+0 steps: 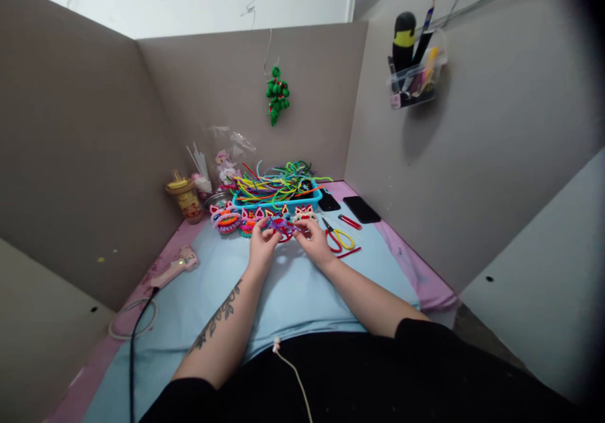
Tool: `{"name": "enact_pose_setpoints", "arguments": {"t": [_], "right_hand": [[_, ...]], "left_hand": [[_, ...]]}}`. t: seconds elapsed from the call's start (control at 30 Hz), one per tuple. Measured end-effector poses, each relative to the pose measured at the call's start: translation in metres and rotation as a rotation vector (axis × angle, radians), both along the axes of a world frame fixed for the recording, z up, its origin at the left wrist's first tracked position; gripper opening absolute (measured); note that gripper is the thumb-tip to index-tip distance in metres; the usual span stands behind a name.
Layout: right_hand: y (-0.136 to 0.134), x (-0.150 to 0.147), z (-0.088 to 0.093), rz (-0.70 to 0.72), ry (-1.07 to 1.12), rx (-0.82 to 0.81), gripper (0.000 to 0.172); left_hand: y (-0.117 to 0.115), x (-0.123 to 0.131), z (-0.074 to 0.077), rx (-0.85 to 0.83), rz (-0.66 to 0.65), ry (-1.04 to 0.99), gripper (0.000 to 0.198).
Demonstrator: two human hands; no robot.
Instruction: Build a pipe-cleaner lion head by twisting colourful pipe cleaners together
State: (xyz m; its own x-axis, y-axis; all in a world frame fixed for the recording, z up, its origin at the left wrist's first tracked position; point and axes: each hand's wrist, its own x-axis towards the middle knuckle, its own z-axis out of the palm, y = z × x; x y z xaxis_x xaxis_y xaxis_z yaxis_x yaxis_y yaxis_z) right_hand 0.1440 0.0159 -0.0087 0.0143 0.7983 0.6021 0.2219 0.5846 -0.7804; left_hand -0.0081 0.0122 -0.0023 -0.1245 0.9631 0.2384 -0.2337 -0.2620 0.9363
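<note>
Between both hands, a little above the blue cloth, I hold a small purple and red pipe-cleaner piece [283, 228]. My left hand [263, 239] pinches its left side with thumb and fingers. On the other side, my right hand [310, 237] grips the right edge. Just behind my hands stand several colourful pipe-cleaner figures with pink pointed ears, such as the one at the left [225, 219]. Scissors with red and yellow handles [340, 236] lie close to my right hand, with a red pipe cleaner [349, 253] in front of them.
A blue basket [278, 205] of loose pipe cleaners stands at the back. A pink glue gun [176, 268] with a black cable lies left. Right are a red cutter [350, 222] and a black phone [362, 209]. A yellow cup [186, 200] stands back left; partitions enclose the table.
</note>
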Motion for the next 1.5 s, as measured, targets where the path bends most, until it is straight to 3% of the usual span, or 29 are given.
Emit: {"name": "enact_pose_setpoints", "arguments": {"t": [0.13,0.47,0.8,1.17,1.4,1.5], "right_hand": [[-0.001,0.001,-0.001,-0.008,0.040,0.037,0.012],[0.005,-0.001,-0.010,0.094,0.220,-0.157,0.013],[0.001,0.002,-0.008,-0.016,-0.065,-0.012,0.009],[-0.009,-0.002,0.002,-0.027,-0.125,0.096,0.015],[-0.013,-0.004,0.004,0.003,-0.127,0.118,0.013],[-0.013,-0.005,0.003,0.019,-0.113,0.111,0.012]], "left_hand": [[0.000,0.001,-0.001,0.000,-0.017,0.005,0.066],[-0.005,0.009,0.000,0.032,-0.151,0.060,0.064],[-0.006,0.009,-0.004,0.075,-0.149,0.156,0.057],[-0.008,0.004,-0.009,0.128,0.087,0.443,0.048],[-0.008,0.000,-0.016,0.155,0.131,0.602,0.051],[-0.007,-0.001,-0.018,0.162,0.110,0.580,0.050]]}}
